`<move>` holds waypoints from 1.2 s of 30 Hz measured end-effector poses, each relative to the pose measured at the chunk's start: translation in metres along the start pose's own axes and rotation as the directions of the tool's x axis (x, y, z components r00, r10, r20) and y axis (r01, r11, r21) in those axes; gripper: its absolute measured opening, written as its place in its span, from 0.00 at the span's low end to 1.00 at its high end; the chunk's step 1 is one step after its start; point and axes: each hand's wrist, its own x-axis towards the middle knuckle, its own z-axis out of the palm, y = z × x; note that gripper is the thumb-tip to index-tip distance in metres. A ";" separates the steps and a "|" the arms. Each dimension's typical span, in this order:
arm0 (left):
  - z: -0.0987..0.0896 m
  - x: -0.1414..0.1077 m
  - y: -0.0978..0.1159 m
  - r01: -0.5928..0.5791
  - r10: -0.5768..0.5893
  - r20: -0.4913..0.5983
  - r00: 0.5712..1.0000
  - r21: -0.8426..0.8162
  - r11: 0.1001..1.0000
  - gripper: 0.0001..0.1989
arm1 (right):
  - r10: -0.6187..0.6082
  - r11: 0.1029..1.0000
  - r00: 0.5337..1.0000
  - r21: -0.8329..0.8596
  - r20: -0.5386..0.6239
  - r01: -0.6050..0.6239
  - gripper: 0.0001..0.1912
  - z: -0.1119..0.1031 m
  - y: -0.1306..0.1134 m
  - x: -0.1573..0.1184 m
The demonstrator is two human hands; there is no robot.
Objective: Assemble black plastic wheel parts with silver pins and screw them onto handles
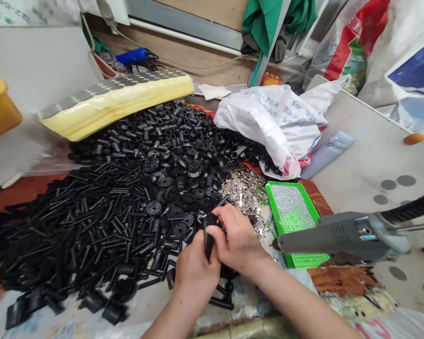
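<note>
Head view: left hand [197,266] and right hand [238,233] are both closed on a black plastic part [208,240], held over the heap of black parts [127,197], keeping spares within reach; grey power tool [342,235] lies just right.

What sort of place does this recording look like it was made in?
Probably a small piecework assembly workshop: a large heap of black plastic parts lies beside loose silver metal pieces, with stacked sheets of round adhesive pads and a corded grey power tool close by.
</note>
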 end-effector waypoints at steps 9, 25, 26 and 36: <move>-0.032 -0.007 0.000 -0.016 0.030 0.028 0.999 -0.416 0.909 0.08 | 0.130 0.796 0.986 0.581 0.107 -0.168 0.10 0.001 -0.004 0.006; -0.056 -0.030 -0.025 -0.010 0.001 -0.020 1.000 -0.484 0.875 0.07 | 0.169 0.364 0.865 0.785 0.473 -0.501 0.18 0.015 -0.033 0.014; -0.057 -0.031 -0.026 -0.012 0.007 -0.012 1.000 -0.481 0.877 0.07 | 0.178 0.361 0.855 0.776 0.486 -0.517 0.19 0.017 -0.035 0.014; -0.065 -0.042 -0.052 -0.022 0.021 -0.007 1.000 -0.460 0.887 0.13 | 0.170 0.436 0.838 0.723 0.518 -0.536 0.16 0.031 -0.054 0.018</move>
